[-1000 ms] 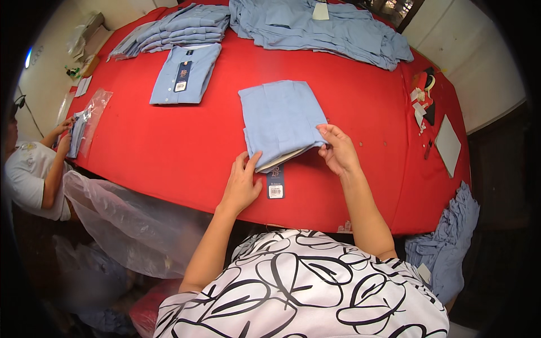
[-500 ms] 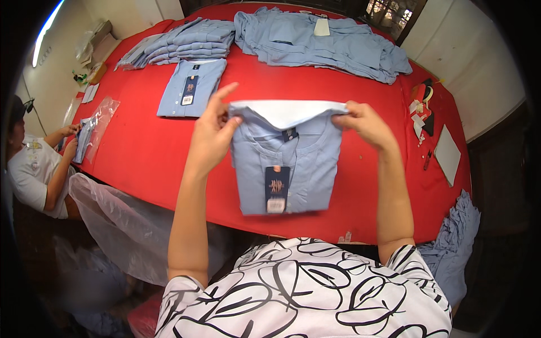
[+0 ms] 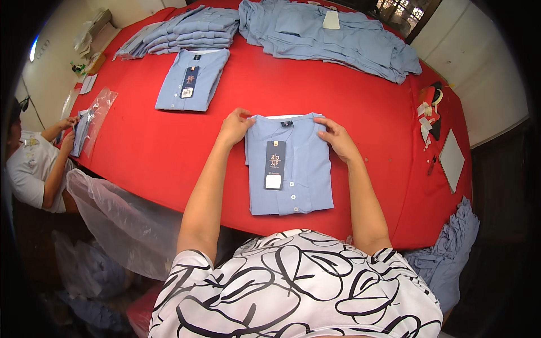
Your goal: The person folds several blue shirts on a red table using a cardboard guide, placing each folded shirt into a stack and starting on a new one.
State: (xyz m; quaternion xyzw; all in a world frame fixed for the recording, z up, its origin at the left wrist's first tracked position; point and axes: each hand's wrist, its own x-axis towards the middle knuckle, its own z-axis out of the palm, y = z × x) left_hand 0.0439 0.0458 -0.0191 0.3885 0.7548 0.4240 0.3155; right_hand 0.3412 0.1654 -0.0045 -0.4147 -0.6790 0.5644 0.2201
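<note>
A folded light-blue shirt (image 3: pixel 309 163) lies flat on the red-covered table (image 3: pixel 360 214) in front of me, its collar end away from me. A dark hang tag (image 3: pixel 274 164) rests on its front, beside a row of white buttons. My left hand (image 3: pixel 233 127) is closed on the upper left corner, thumb on the cloth. At the upper right corner, my right hand (image 3: pixel 339 140) pinches the shoulder edge between thumb and fingers. The white edge of an insert shows behind the collar.
Another folded tagged shirt (image 3: pixel 194 84) lies farther left, before a stack of folded shirts (image 3: pixel 194 31). Loose shirts (image 3: pixel 332 42) are heaped at the back. A co-worker (image 3: pixel 36 163) handles a blue garment at the left. Scraps and a white card (image 3: pixel 452 160) lie at the right edge.
The shirt has come down from a raised, tilted hold to lie flat on the table. The white insert behind its collar is now mostly hidden. Both hands have moved down and closer together.
</note>
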